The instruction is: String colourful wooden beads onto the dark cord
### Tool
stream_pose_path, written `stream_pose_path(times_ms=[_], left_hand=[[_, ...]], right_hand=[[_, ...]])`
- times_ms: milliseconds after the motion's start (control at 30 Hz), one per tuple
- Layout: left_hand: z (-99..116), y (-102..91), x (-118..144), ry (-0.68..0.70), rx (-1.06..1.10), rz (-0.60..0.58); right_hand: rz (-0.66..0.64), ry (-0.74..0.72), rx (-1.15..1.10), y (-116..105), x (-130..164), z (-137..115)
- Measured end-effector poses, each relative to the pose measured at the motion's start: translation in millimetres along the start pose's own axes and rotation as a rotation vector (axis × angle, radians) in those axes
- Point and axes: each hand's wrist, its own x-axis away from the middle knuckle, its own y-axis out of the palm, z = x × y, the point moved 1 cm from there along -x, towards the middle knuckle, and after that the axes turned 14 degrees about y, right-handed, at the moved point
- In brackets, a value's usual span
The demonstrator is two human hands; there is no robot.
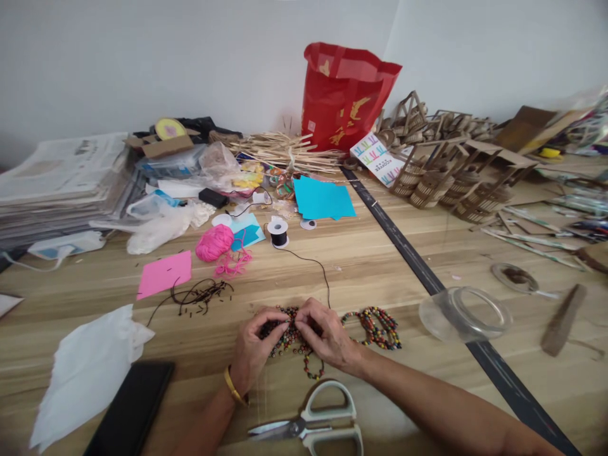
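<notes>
My left hand (259, 342), with a gold bracelet (236, 386) at the wrist, pinches thumb and forefinger together over a pile of small multicoloured beads (285, 345). What sits between those fingertips is too small to make out. Close beside it, my right hand (325, 332) is closed in a pinch on a bead string, whose short beaded loop (313, 367) shows below the fingers. Thin black cord (323, 269) runs from a spool (278, 232) towards the hands. Right of my right hand lies a coil of strung beads (380, 328). Scissors (323, 421) with pale handles rest nearest me.
Around me are black cord pieces (202, 296), pink yarn (215, 243), blue paper (323, 197), a dark phone-like slab (130, 408) and a clear plastic ring (465, 315). Behind stand a red bag (344, 95), small woven baskets (432, 187) and stacked newspapers (66, 177).
</notes>
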Motion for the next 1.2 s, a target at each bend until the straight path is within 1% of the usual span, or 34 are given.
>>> stream_pose_path(times_ms=[200,467,667,1100,1200], left_hand=[[-2.9,0.9,1.9,0.0,0.006,0.0],[0.1,0.7,0.7,-0.003,-0.002,-0.001],[0.5,0.8,0.2,-0.031,-0.007,0.004],[0.5,1.3,0.3,0.005,0.003,-0.009],[-0.4,0.9,0.9,-0.004,-0.003,-0.007]], right_hand=[[-0.014,0.011,0.004,-0.1,-0.2,-0.1],[-0.006,0.007,0.002,0.2,0.0,0.8],[-0.003,0.019,0.01,0.2,0.0,1.6],[-0.005,0.018,0.001,0.1,-0.1,1.5],[0.006,0.019,0.004,0.4,-0.1,2.0]])
